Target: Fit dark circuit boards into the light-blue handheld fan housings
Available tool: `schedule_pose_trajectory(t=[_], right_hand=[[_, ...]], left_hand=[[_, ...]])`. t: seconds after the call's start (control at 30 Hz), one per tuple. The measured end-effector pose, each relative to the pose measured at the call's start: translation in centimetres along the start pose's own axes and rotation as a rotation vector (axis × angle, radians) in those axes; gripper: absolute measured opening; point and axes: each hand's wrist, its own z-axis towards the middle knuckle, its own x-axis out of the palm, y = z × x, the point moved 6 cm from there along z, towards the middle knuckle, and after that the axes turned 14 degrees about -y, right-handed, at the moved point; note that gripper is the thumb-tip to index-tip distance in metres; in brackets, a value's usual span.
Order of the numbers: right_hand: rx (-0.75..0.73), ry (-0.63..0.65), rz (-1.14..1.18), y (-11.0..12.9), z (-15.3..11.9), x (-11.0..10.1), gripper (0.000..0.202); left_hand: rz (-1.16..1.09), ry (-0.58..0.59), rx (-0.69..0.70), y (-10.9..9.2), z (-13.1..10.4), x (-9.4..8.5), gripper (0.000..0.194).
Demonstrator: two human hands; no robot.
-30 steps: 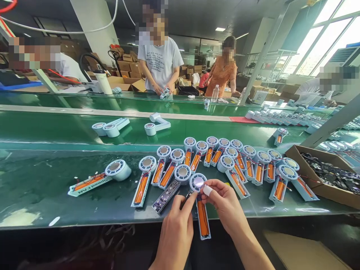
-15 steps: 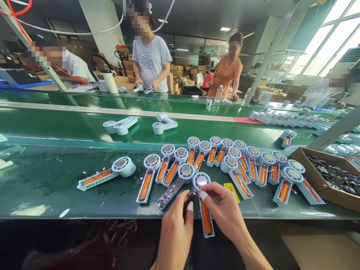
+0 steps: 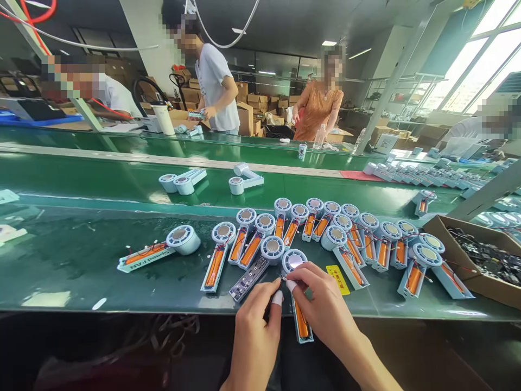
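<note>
Both hands' fingers (image 3: 279, 297) pinched closed on fan half-shell (image 3: 302, 320).

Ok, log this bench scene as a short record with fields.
setting: green bench beside a conveyor
left hand: fingers pinch a small dark part at the fan's neck
right hand: grips the open fan below its round head; taped fingertip on top
fan state: back open, orange battery showing, handle over the bench edge
nearby: row of open fans, circuit board, yellow label
right edge: cardboard box of dark parts
others: people at the far bench
</note>
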Motion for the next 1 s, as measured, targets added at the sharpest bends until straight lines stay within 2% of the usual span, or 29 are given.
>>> schedule_pose_trajectory(t=[0.13, 0.23, 0.33, 0.47, 0.53, 0.6, 0.7, 0.8, 0.9, 1.0], right_hand=[[-0.103, -0.059, -0.062, 0.4, -0.8, 0.5, 0.024], [-0.059, -0.068, 0.026, 0.1, -0.7, 0.6, 0.024], [0.033, -0.009, 0.135, -0.7, 0.0, 0.3, 0.02], [0.095, 0.152, 0.224, -1.2, 0.9, -0.2, 0.025], [0.101, 0.208, 0.247, -1.2, 1.0, -0.3, 0.025], [0.109, 0.212, 0.246, -1.1, 0.9, -0.2, 0.024], [0.147, 0.166, 0.221, -1.3, 0.9, -0.1, 0.021], [0.211, 0.19, 0.243, -1.7, 1.1, 0.0, 0.017], [0.313, 0.273, 0.296, -2.1, 1.1, -0.1, 0.042], [0.389, 0.271, 0.271, -2.0, 0.6, -0.4, 0.051]], left_hand=[[-0.01, -0.027, 0.029, -0.2, -0.3, 0.0, 0.03], [-0.032, -0.014, -0.011, 0.3, -0.4, -0.1, 0.03], [-0.099, 0.082, -0.114, 1.0, 0.1, 0.1, 0.028], [-0.183, 0.249, -0.25, 1.6, 1.0, 0.2, 0.027], [-0.203, 0.306, -0.27, 1.7, 1.3, 0.3, 0.027], [-0.215, 0.332, -0.265, 1.7, 1.4, 0.3, 0.027], [-0.236, 0.335, -0.27, 1.9, 1.4, 0.4, 0.026], [-0.285, 0.346, -0.372, 2.3, 1.2, 0.9, 0.029], [-0.269, 0.324, -0.468, 2.2, 1.1, 1.2, 0.037], [-0.233, 0.278, -0.438, 1.3, 0.8, 0.9, 0.039]])
